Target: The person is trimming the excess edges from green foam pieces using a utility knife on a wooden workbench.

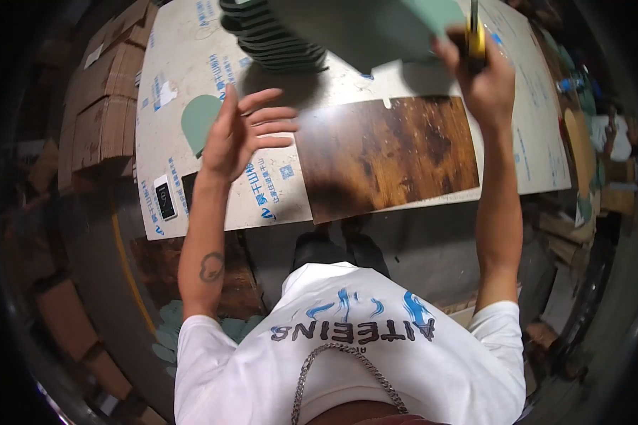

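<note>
My right hand [490, 85] is closed around a yellow and black handled tool [477, 44], which looks like a utility knife. Its fingertips also meet the edge of a large grey-green sheet [376, 32], raised over the far side of the table and blurred. My left hand [239, 134] holds nothing, its fingers spread above the table. Beside it lies a small green piece [197, 119] with a rounded end. A dark brown wood-patterned board [390, 156] lies flat between my hands. Past my left hand, a pile of layered green pieces [276, 42] stands partly behind the sheet.
The white table [283, 202] carries blue print. A phone-like black device [164, 199] lies near its left corner. Stacked cardboard [106, 106] stands to the left. Several green pieces [169, 333] lie below the table at left. Assorted materials [609, 163] crowd the right side.
</note>
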Action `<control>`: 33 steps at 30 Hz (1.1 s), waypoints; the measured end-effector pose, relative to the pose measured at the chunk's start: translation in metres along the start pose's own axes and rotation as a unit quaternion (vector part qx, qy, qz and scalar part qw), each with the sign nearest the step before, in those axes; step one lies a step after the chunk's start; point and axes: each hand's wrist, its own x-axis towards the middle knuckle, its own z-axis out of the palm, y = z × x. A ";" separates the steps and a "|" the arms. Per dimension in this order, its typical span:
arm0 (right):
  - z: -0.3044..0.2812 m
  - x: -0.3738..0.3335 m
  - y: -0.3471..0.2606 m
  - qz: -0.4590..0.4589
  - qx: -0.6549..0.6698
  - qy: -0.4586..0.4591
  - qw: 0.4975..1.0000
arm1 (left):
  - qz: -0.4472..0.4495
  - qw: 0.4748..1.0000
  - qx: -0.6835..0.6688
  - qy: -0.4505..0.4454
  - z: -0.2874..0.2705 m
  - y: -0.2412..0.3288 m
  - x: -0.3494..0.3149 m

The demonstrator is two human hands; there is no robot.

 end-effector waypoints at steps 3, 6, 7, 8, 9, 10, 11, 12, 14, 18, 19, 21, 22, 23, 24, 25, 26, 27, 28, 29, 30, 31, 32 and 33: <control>-0.002 -0.100 0.047 -0.234 -0.084 0.016 0.968 | -0.090 0.961 -0.207 -0.162 0.033 -0.042 0.052; 0.003 -0.196 0.080 -0.225 -0.154 -0.070 0.960 | -0.193 0.968 -0.138 -0.076 0.064 -0.129 0.092; 0.014 -0.221 0.093 -0.194 -0.162 -0.069 0.965 | -0.185 0.979 -0.054 -0.065 0.066 -0.166 0.101; 0.018 -0.244 0.108 -0.157 -0.175 -0.068 0.970 | -0.198 0.976 -0.046 -0.071 0.076 -0.194 0.102; 0.023 -0.263 0.124 -0.123 -0.186 -0.065 0.973 | -0.203 0.978 -0.040 -0.033 0.083 -0.215 0.104; 0.031 -0.284 0.138 -0.113 -0.184 -0.056 0.975 | -0.205 0.978 -0.033 0.008 0.086 -0.236 0.106; 0.040 -0.303 0.151 -0.061 -0.179 -0.019 0.982 | -0.208 0.978 -0.023 0.011 0.077 -0.262 0.106; 0.050 -0.318 0.161 -0.013 -0.170 0.015 0.985 | -0.140 0.990 0.021 0.026 0.063 -0.287 0.105; 0.062 -0.360 0.164 0.102 -0.092 0.105 0.985 | -0.060 0.974 0.217 0.033 0.061 -0.295 0.100; 0.089 -0.426 0.141 0.466 0.131 0.224 0.846 | 0.008 0.685 0.724 0.088 0.114 -0.244 0.088; 0.092 -0.432 0.134 0.521 0.202 0.226 0.798 | 0.005 0.683 0.725 0.087 0.113 -0.251 0.091; 0.092 -0.437 0.119 0.563 0.246 0.220 0.758 | 0.136 0.676 0.713 0.129 0.113 -0.275 0.116; 0.093 -0.436 0.114 0.602 0.287 0.214 0.713 | 0.162 0.713 0.673 0.111 0.123 -0.285 0.126; 0.096 -0.437 0.114 0.607 0.286 0.213 0.710 | 0.140 0.692 0.702 0.098 0.136 -0.297 0.129; 0.095 -0.437 0.116 0.609 0.281 0.186 0.718 | 0.170 0.676 0.713 0.077 0.146 -0.311 0.131; 0.096 -0.435 0.118 0.611 0.277 0.157 0.725 | 0.200 0.659 0.723 0.058 0.148 -0.321 0.130; 0.098 -0.435 0.117 0.596 0.306 0.156 0.726 | 0.193 0.663 0.721 0.054 0.140 -0.325 0.127; 0.093 -0.426 0.109 0.593 0.313 0.158 0.725 | 0.237 0.655 0.717 -0.016 0.134 -0.329 0.120; 0.090 -0.417 0.102 0.605 0.298 0.132 0.727 | 0.281 0.643 0.708 -0.081 0.132 -0.331 0.114; 0.086 -0.409 0.095 0.617 0.281 0.105 0.728 | 0.273 0.652 0.702 -0.088 0.136 -0.332 0.111; 0.081 -0.397 0.084 0.633 0.256 0.062 0.728 | 0.270 0.646 0.708 -0.096 0.140 -0.329 0.106; 0.080 -0.385 0.076 0.649 0.222 0.013 0.727 | 0.270 0.636 0.716 -0.102 0.139 -0.325 0.104; 0.081 -0.369 0.071 0.657 0.192 -0.029 0.728 | 0.271 0.638 0.713 -0.103 0.137 -0.326 0.106; 0.081 -0.358 0.069 0.664 0.159 -0.070 0.727 | 0.267 0.642 0.711 -0.106 0.136 -0.327 0.106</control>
